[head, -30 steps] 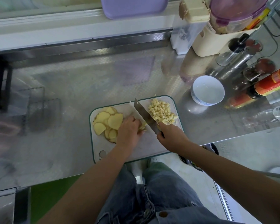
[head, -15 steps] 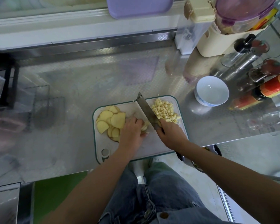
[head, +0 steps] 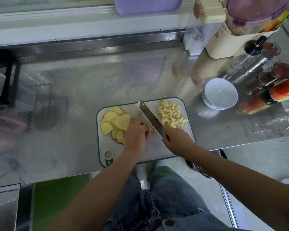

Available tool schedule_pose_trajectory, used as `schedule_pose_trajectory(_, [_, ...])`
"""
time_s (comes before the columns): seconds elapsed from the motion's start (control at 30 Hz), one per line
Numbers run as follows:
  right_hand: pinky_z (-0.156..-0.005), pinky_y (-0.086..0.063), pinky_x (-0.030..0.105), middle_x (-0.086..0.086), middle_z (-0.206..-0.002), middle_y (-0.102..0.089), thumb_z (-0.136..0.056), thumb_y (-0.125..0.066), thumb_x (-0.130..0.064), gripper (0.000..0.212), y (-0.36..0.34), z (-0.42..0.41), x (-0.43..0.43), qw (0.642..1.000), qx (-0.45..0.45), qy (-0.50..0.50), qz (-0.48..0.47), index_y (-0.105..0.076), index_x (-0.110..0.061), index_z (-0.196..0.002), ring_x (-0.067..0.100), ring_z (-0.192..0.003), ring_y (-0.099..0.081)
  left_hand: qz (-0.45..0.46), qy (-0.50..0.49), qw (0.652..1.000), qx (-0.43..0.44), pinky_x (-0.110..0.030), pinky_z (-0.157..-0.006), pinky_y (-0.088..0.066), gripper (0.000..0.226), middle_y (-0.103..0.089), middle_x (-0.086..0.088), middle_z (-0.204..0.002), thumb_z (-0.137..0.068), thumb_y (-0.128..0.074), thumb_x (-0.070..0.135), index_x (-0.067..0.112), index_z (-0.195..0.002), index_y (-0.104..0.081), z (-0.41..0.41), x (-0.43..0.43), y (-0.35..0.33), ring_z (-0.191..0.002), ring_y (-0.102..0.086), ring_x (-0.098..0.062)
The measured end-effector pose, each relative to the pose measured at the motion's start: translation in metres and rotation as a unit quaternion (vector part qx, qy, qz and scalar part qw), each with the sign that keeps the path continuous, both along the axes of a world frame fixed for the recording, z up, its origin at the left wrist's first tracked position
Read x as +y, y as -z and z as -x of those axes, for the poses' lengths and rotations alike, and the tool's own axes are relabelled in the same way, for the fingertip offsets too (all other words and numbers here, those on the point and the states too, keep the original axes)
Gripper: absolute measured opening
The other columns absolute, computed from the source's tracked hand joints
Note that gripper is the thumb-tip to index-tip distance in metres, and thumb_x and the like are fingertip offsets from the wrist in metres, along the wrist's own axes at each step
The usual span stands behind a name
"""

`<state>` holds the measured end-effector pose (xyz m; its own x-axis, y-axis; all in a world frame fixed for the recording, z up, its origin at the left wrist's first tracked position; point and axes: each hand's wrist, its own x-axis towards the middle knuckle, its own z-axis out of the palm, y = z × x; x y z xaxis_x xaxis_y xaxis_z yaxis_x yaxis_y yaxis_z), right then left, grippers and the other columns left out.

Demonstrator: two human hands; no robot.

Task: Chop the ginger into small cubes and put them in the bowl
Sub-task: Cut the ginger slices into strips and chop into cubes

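Steel counter [head: 70, 100] held a white board [head: 157, 150]: pale ginger slices [head: 113, 120] left, small cubes [head: 170, 114] right. Curled fingers of the left hand [head: 135, 135] pinned a ginger piece [head: 150, 128]; the right hand [head: 177, 140] gripped the knife [head: 150, 117].

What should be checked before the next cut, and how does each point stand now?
1. Right hand grips the knife by its handle: ok.
2. Left hand holds the ginger piece beside the blade: ok.
3. Left fingers clear of the blade's edge: cannot tell, the tips are hidden.
4. Ginger slices wait on the cutting board: ok.
5. Cubes piled on the blade's right side, away from the uncut piece: ok.
6. Bowl upright and empty on the counter: ok.
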<state>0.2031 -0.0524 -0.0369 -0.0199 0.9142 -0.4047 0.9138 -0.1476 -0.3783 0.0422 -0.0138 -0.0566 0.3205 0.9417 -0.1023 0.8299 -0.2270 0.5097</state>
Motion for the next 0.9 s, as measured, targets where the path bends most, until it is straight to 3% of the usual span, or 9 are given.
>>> schedule_pose_trajectory(0.2, [-0.054, -0.037, 0.027, 0.001, -0.068, -0.048, -0.096, -0.046, -0.025, 0.011, 0.009, 0.005, 0.000, 1.000, 0.005, 0.015, -0.018, -0.041, -0.018, -0.089, 0.019, -0.058, -0.050, 0.003, 0.016, 1.000, 0.022, -0.035, -0.080, -0.044, 0.013, -0.063, -0.004, -0.096, -0.088, -0.060, 0.011, 0.010, -0.090, -0.073, 0.000, 0.001, -0.003, -0.096, -0.053, -0.021])
schedule_pose_trajectory(0.43, [-0.049, -0.026, 0.027, -0.001, -0.064, -0.048, -0.098, -0.046, -0.029, 0.018, -0.006, 0.000, 0.006, 0.998, 0.031, 0.013, -0.054, -0.040, -0.020, -0.083, 0.017, -0.055, -0.045, -0.003, 0.021, 0.999, 0.030, -0.034, -0.078, -0.045, 0.014, -0.064, -0.004, -0.097, -0.088, -0.059, 0.010, 0.010, -0.089, -0.073, 0.000, 0.001, -0.004, -0.094, -0.054, -0.021])
schedule_pose_trajectory(0.67, [-0.050, -0.028, 0.025, -0.004, -0.064, -0.045, -0.096, -0.044, -0.026, 0.012, -0.008, 0.003, 0.005, 1.000, 0.002, -0.019, -0.016, -0.042, -0.019, -0.086, 0.013, -0.057, -0.045, -0.007, 0.020, 1.000, 0.021, -0.036, -0.076, -0.048, 0.013, -0.066, -0.004, -0.096, -0.086, -0.062, 0.009, 0.013, -0.088, -0.075, -0.001, 0.000, -0.004, -0.091, -0.058, -0.023])
schedule_pose_trajectory(0.9, [-0.049, -0.026, 0.020, -0.004, -0.063, -0.042, -0.096, -0.045, -0.024, 0.008, 0.007, 0.010, -0.003, 1.000, 0.001, -0.005, 0.001, -0.040, -0.019, -0.091, 0.009, -0.052, -0.040, 0.006, 0.028, 0.998, 0.048, -0.029, -0.077, -0.043, 0.019, -0.064, 0.000, -0.104, -0.091, -0.057, 0.016, 0.018, -0.098, -0.074, -0.002, 0.003, -0.004, -0.098, -0.054, -0.019])
